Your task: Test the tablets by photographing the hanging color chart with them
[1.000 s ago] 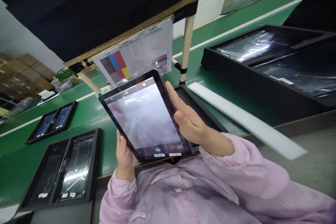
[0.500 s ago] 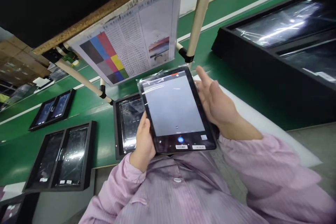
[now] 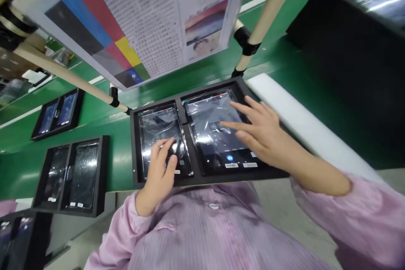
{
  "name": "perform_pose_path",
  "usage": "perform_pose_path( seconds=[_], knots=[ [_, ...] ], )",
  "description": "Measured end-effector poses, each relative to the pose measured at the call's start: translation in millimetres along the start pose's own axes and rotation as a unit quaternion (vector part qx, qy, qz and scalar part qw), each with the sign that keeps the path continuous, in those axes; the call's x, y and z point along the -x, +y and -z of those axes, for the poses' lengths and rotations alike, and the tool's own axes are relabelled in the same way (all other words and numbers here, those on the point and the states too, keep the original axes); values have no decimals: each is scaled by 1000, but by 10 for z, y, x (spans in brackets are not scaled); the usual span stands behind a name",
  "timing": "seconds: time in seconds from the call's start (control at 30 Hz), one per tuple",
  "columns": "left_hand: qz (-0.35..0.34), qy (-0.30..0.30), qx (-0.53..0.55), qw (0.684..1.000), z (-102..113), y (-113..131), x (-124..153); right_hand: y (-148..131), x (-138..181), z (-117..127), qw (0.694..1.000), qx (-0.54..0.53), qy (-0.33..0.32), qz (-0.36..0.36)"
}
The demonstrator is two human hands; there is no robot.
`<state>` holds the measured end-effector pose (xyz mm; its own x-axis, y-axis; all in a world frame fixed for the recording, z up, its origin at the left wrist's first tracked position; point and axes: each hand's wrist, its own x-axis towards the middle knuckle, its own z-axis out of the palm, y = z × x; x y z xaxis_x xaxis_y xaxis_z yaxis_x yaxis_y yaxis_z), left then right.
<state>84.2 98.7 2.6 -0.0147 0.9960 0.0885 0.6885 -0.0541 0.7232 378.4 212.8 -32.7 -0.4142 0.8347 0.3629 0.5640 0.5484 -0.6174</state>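
Two film-wrapped tablets lie side by side in a black tray (image 3: 190, 156) at the bench edge. Over the lower part of the left tablet (image 3: 158, 124) is my left hand (image 3: 160, 173), fingers apart and holding nothing; whether the fingertips touch the screen I cannot tell. The right tablet (image 3: 209, 135) shows a grey screen with a blue round button and two white labels below. My right hand (image 3: 259, 130) spreads its fingers over that tablet's right side, covering part of it.
A printed sheet (image 3: 158, 21) with colour blocks hangs ahead on a frame of beige tubes (image 3: 272, 4). White foam (image 3: 303, 130) lies right of the tray, beside a tall black tray stack (image 3: 341, 63). More tablet trays (image 3: 103, 177) sit to the left on the green bench (image 3: 120, 152).
The tablet held in my left hand now lies in the tray's right compartment. My left hand has let go and moved left over the other tablet; my right hand has come over the lowered one.
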Motion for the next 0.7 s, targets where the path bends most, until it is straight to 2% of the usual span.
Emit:
perform_pose_path(
  seconds=[0.1, 0.2, 0.3, 0.5, 0.6, 0.7],
  knots=[
    [11, 49, -218, 975, 218, -173, 21, -129, 60, -124, 991, 129, -39, 24],
    [15, 69, -328, 942, 295, -294, -21, -155, 55, -183, 985, 167, -19, 41],
    [17, 80, -359, 930, 292, -346, -84, -115, 77, -114, 990, 141, 25, 21],
    [15, 37, -375, 926, 226, -413, -109, -55, 290, -56, 985, 148, 55, -63],
    [-4, 58, -353, 934, 233, -443, -74, -74, 354, -95, 978, 181, 69, -72],
    [-19, 54, -342, 938, 244, -428, -50, -101, 356, -106, 975, 195, 87, -67]
  ],
)
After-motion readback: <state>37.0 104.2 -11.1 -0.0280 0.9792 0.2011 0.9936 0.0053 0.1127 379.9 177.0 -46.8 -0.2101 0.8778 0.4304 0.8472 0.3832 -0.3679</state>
